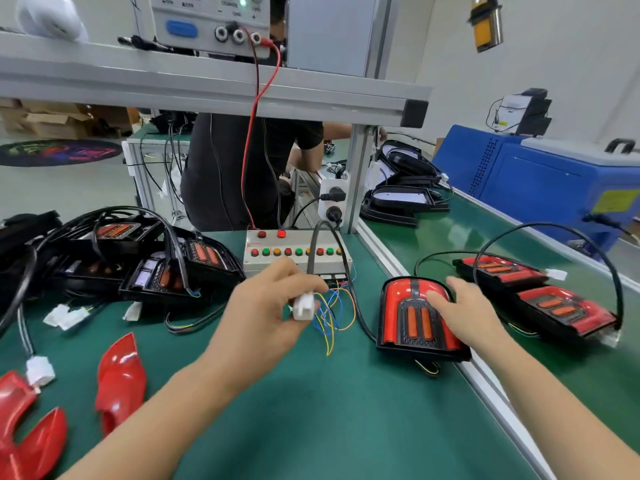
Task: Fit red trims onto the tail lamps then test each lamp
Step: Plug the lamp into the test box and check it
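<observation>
While left hand [266, 306] pinches connector [304, 306], right hand [464, 306] presses lamp [412, 320].

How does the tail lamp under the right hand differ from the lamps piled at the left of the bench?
The lamp under the right hand wears a red trim and lies alone, flat and face up; the right hand rests on it. The piled lamps are bare black, with no red trim, overlapping and tilted among cables. Both show orange inserts in a black housing.
</observation>
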